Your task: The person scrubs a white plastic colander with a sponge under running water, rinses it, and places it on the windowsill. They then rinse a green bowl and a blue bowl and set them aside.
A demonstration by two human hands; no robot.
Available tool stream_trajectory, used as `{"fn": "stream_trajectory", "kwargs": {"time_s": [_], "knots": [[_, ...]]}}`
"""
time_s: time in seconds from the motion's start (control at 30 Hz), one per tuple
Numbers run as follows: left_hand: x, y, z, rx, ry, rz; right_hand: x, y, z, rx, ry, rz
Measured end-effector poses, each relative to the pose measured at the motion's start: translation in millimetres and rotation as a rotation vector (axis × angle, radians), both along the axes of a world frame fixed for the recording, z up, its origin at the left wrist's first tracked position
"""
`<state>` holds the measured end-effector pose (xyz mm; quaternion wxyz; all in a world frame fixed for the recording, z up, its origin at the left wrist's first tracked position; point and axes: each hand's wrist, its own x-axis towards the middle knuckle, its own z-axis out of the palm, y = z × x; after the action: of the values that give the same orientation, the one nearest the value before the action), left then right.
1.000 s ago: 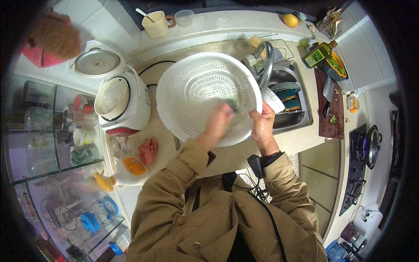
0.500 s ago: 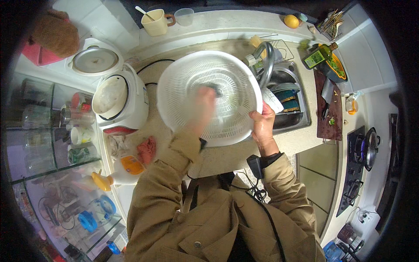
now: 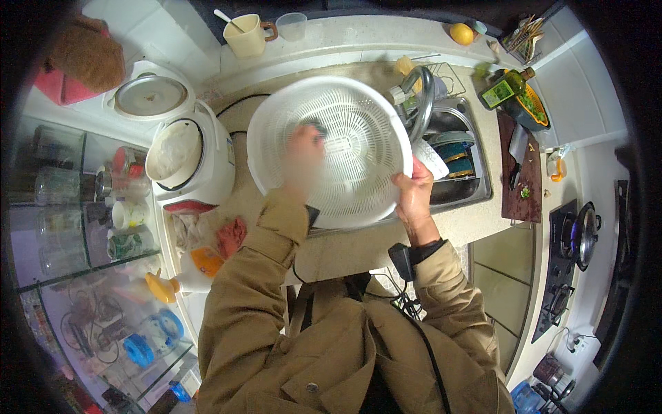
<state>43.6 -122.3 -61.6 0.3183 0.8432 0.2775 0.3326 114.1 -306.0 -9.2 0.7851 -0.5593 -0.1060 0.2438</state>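
Observation:
A large white plastic colander (image 3: 358, 138) is tilted up over the sink, its slotted inside facing me. My right hand (image 3: 415, 196) grips its right rim, thumb on the inner side. Inside the bowl, my left hand (image 3: 303, 152) is closed and blurred by motion. A small dark grey pad (image 3: 318, 130) shows at its fingertips, against the colander wall; its exact kind is too smeared to tell. Just behind the right rim rises the curved metal faucet (image 3: 426, 103).
Right of the colander, the steel sink (image 3: 483, 159) holds stacked dishes. Beyond lies a cutting board (image 3: 518, 200) with a knife (image 3: 516, 155), near an oil bottle (image 3: 502, 91). An open rice cooker (image 3: 217, 165) stands left. A pan (image 3: 586, 234) sits over a lit burner.
My left hand and the dark pad have moved left and slightly up inside the colander. The colander has shifted a little, while my right hand keeps its grip on the rim.

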Motion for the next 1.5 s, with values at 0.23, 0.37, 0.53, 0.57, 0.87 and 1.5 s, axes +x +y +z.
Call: {"fn": "stream_trajectory", "kwargs": {"time_s": [0.23, 0.37, 0.53, 0.57, 0.87, 1.5], "knots": [[-3, -25, -5, -0.065, -0.02, -0.234, 3, 4, -3, -0.047, -0.027, -0.009], [-27, 27, -22, 0.032, 0.369, -0.024, 7, -8, 4, -0.044, -0.12, -0.009], [-21, -52, -45, -0.108, 0.037, -0.317, 1, 5, 5, -0.049, -0.155, 0.0], [-18, -66, -45, -0.139, -0.102, -0.466, 1, 8, 5, -0.02, -0.19, 0.001], [-52, 23, -41, 0.351, 0.433, -0.096, -1, -1, 13, -0.069, -0.201, -0.052], [-56, -33, 9, 0.085, 0.272, -0.17, 10, -13, 24, 0.032, -0.204, -0.078]]}}
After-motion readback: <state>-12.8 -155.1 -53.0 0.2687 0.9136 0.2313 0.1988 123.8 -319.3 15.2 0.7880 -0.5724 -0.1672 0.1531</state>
